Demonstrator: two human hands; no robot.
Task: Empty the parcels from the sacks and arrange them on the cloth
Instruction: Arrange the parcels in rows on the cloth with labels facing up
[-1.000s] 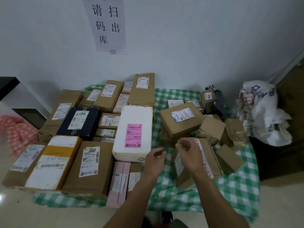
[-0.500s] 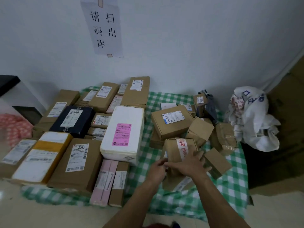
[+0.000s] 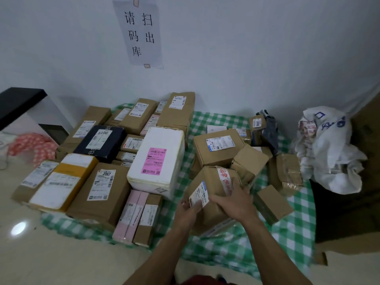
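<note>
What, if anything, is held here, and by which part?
A brown parcel with red-printed tape: left hand grips its near edge at the label, right hand clasps its top.

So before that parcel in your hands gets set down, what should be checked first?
1. Grip: left hand and right hand both hold the taped parcel: ok.
2. Parcel lying flat: not ok, tilted.
3. Bare checked cloth nearby for it: ok.
4. Its label in sight: ok.
5. White sack emptied: cannot tell.
</note>
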